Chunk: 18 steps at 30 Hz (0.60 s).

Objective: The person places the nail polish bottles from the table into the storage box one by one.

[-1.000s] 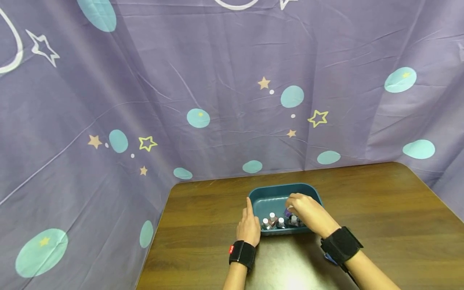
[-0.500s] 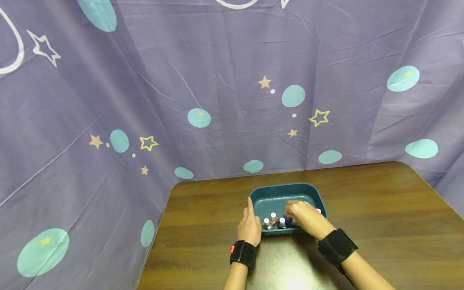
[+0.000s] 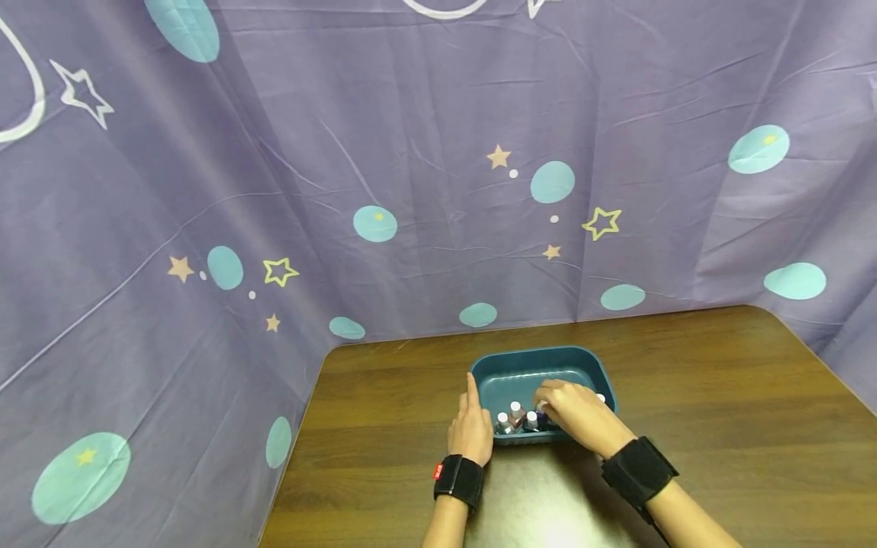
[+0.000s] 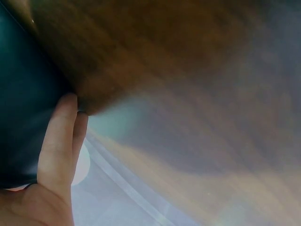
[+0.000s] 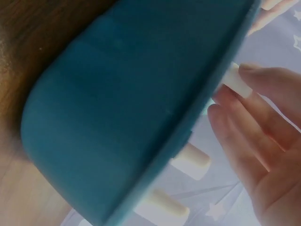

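Several small bottles with white caps, like nail polish bottles, stand along the near side of a teal tray (image 3: 514, 384). Among them are a clear bottle (image 3: 503, 425), a pinkish one (image 3: 516, 415) and a dark one (image 3: 531, 422). My right hand (image 3: 578, 415) reaches into the tray and pinches the white cap (image 5: 236, 81) of a purple bottle (image 3: 541, 418); most of that bottle is hidden. My left hand (image 3: 471, 434) rests against the tray's left side with straight fingers (image 4: 56, 141).
The tray stands on a brown wooden table (image 3: 390, 426). Another white cap (image 3: 601, 398) shows at the tray's right end behind my right hand. A purple patterned curtain (image 3: 438, 266) hangs behind the table and on the left.
My right hand has moved slightly down and left, lowering the purple bottle towards the near row of bottles. The left hand has stayed at the tray's side.
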Available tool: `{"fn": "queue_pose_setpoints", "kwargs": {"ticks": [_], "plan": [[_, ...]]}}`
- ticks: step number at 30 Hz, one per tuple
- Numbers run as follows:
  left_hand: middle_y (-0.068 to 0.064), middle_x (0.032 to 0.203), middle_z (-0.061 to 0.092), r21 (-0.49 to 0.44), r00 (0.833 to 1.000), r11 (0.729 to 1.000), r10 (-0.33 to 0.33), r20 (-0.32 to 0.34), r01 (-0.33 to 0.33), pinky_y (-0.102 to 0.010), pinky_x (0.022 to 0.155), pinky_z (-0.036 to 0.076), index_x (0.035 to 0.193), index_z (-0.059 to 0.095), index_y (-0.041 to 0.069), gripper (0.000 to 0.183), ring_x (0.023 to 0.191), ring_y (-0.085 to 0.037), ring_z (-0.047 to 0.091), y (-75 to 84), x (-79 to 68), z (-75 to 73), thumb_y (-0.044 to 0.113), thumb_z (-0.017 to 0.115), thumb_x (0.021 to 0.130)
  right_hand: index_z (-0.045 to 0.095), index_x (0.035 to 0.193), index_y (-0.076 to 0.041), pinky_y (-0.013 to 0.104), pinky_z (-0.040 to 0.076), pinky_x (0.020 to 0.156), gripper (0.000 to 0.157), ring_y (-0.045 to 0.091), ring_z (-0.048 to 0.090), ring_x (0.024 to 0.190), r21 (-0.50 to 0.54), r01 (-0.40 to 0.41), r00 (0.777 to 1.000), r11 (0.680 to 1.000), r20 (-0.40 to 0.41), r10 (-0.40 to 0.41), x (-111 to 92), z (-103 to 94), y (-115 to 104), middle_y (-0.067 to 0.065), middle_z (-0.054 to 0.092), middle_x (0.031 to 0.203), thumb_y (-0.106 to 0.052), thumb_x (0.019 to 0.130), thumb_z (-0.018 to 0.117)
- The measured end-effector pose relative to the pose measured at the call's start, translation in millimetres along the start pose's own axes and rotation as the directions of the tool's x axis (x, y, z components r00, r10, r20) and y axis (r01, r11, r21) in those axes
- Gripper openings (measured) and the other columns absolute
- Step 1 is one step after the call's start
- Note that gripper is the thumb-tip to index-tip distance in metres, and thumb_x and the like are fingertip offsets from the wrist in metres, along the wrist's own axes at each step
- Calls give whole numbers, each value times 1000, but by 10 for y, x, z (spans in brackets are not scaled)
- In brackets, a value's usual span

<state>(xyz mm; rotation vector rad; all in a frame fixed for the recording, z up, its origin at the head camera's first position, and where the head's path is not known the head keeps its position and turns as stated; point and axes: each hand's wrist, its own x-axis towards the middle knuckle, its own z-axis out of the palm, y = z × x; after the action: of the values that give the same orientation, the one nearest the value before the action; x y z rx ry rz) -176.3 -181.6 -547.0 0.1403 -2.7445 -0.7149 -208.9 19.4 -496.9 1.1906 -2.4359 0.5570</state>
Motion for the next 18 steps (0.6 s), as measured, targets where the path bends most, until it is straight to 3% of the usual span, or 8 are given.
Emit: {"fn": "queue_pose_setpoints", "kwargs": {"ticks": [9, 18], "plan": [[-12, 117, 55, -1, 1000, 1000, -4, 6, 4, -31, 45, 33, 148, 20, 12, 67, 48, -14, 40, -11, -2, 26, 10, 52, 89, 66, 92, -16, 26, 48, 68, 26, 8, 59, 81, 20, -39, 999, 999, 17, 38, -65, -184, -49, -6, 62, 91, -6, 71, 77], [-13, 116, 55, -16, 1000, 1000, 15, -12, -15, -31, 44, 31, 148, 19, 12, 68, 46, -14, 37, -23, 13, 35, 9, 52, 89, 66, 97, -16, 25, 48, 66, 25, 6, 57, 81, 43, -81, 997, 996, 21, 80, -381, -407, 21, -7, 61, 90, -8, 75, 74]]}}
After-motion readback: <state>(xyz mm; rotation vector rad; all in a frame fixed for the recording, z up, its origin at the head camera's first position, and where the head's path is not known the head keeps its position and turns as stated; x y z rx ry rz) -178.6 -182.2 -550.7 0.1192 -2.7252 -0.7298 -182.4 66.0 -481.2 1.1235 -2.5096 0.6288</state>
